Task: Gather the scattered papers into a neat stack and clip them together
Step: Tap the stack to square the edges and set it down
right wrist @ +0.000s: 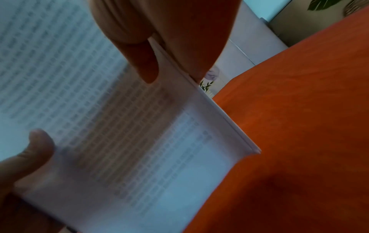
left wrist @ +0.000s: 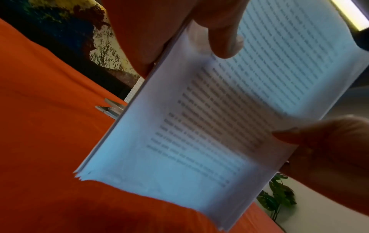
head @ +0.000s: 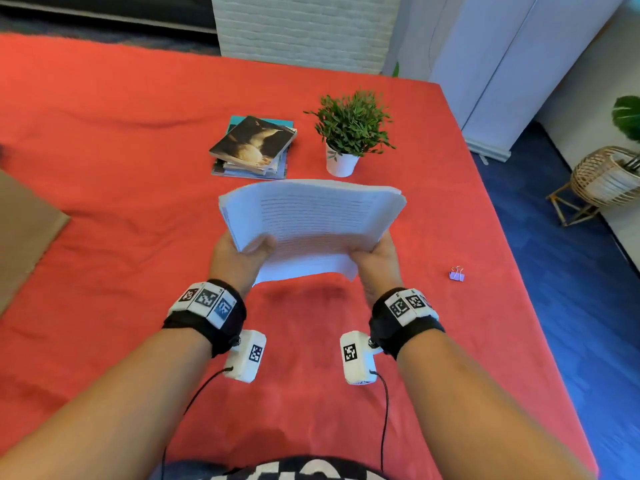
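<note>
A stack of printed white papers [head: 311,223] is held up above the red table, its top bowed away from me and its lower edge hanging just over the cloth. My left hand [head: 242,254] grips the stack's left side, thumb on the front sheet. My right hand [head: 375,254] grips the right side the same way. In the left wrist view the papers [left wrist: 209,126] show uneven corners at the bottom, with my left thumb [left wrist: 225,37] pressed on the page. In the right wrist view my right thumb [right wrist: 143,59] pinches the papers [right wrist: 129,134]. A small purple binder clip [head: 457,274] lies on the cloth to the right.
A pile of books [head: 254,147] and a potted green plant [head: 349,133] stand behind the papers. The red table [head: 104,168] ends at the right over blue floor [head: 571,289]. A wicker stand [head: 604,178] sits on the floor; a brown board [head: 24,223] lies at the left.
</note>
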Demonstrator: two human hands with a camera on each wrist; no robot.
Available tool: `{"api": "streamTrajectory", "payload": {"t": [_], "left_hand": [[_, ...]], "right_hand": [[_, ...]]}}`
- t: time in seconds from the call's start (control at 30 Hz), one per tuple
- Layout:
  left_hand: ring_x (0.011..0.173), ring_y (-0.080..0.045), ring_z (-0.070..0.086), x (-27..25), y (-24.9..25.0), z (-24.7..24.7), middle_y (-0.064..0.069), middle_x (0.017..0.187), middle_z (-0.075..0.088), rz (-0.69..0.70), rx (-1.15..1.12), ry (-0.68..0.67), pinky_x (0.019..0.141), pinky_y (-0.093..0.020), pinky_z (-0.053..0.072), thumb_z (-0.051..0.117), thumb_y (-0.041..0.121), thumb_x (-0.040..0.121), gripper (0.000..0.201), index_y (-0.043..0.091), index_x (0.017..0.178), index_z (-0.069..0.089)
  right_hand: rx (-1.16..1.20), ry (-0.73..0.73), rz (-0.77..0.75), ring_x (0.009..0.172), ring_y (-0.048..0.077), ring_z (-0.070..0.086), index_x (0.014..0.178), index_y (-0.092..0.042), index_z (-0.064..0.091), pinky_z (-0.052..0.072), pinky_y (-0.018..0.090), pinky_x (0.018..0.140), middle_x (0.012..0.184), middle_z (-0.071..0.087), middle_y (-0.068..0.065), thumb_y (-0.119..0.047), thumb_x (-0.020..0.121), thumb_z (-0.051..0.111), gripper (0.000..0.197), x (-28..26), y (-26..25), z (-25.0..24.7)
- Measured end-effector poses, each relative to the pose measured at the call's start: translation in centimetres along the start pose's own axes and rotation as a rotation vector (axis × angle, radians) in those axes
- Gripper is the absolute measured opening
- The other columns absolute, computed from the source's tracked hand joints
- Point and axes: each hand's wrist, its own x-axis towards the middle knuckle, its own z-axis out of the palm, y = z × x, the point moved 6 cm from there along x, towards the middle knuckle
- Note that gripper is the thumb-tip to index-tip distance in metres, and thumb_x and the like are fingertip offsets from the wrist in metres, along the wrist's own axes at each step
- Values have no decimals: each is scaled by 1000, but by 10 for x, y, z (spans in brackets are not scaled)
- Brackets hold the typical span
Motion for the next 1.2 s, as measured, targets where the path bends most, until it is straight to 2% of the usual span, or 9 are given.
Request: {"api": "streamTrajectory", "payload": {"t": [0.1, 0.23, 0.4, 0.53, 0.67, 0.83, 0.97, 1.07, 1.2], "left_hand": [[89, -15, 68, 1, 2, -3, 0, 98, 72, 13, 11, 5, 86, -34, 53, 78, 6, 71, 36, 16, 104, 66], [74, -2, 68, 7, 16, -1, 17, 77, 73, 50, -9, -14, 75, -26, 57, 73, -12, 67, 47, 30, 85, 67], [85, -20, 63, 17, 20, 3, 3, 87, 68, 52, -3, -36, 78, -34, 53, 54, -22, 55, 62, 28, 89, 66], [86, -24, 61, 22, 10, 3, 0, 83, 65, -19, 1, -4, 81, -41, 50, 52, -26, 61, 57, 26, 81, 65], [83, -24, 59, 24, 8, 4, -3, 81, 63, -49, -30, -7, 78, -40, 50, 49, -26, 59, 56, 23, 81, 63], [76, -25, 61, 28, 8, 6, -3, 78, 64, -77, -16, 10, 78, -42, 51, 60, -13, 55, 40, 20, 78, 63], [80, -16, 65, 26, 30, 3, 4, 86, 69, 74, -59, 35, 78, -36, 54, 68, -7, 69, 40, 27, 89, 64], [87, -10, 62, 22, 58, 6, 3, 95, 65, 259, -118, 2, 84, -28, 52, 70, 6, 75, 34, 30, 97, 59], [77, 0, 54, 20, 82, 13, 8, 85, 58, 381, -107, 74, 76, -15, 43, 56, 23, 88, 7, 30, 88, 58]], "right_hand": [[18, 33, -72, 80, 9, 57, 100, -28, 56, 47, 27, 74, 88, 61, -3, 8, 57, 45, 58, 3, -11, 1], [-49, 69, -349, 84, 14, 55, 115, -36, 48, 48, 27, 79, 94, 54, 9, 22, 61, 39, 80, 4, -49, 7], [-475, 84, -738, 109, 17, 52, 115, 0, 65, 38, 17, 101, 112, 50, 8, 22, 55, 37, 70, 2, -74, 16], [-342, 82, -657, 110, 17, 51, 127, -13, 52, 40, 25, 102, 113, 52, 11, 17, 54, 39, 80, 1, -70, 16], [55, 83, -246, 89, 19, 48, 113, -39, 47, 44, 32, 79, 101, 47, 7, 3, 52, 44, 74, 12, -42, 11], [39, 80, -127, 66, 12, 45, 87, -30, 57, 36, 23, 59, 71, 52, -12, 2, 50, 43, 51, 14, -38, 15], [-9, 112, -230, 71, 10, 47, 92, -27, 58, 39, 25, 64, 79, 55, -10, 4, 58, 43, 48, 13, -48, 9], [-195, 168, -485, 76, 9, 47, 109, -23, 56, 41, 20, 72, 85, 50, 0, 11, 63, 42, 59, 8, -65, 8], [-496, 178, -744, 108, -5, 47, 118, -3, 64, 37, 12, 95, 110, 49, 9, 21, 63, 40, 64, 3, -78, 15]]}}
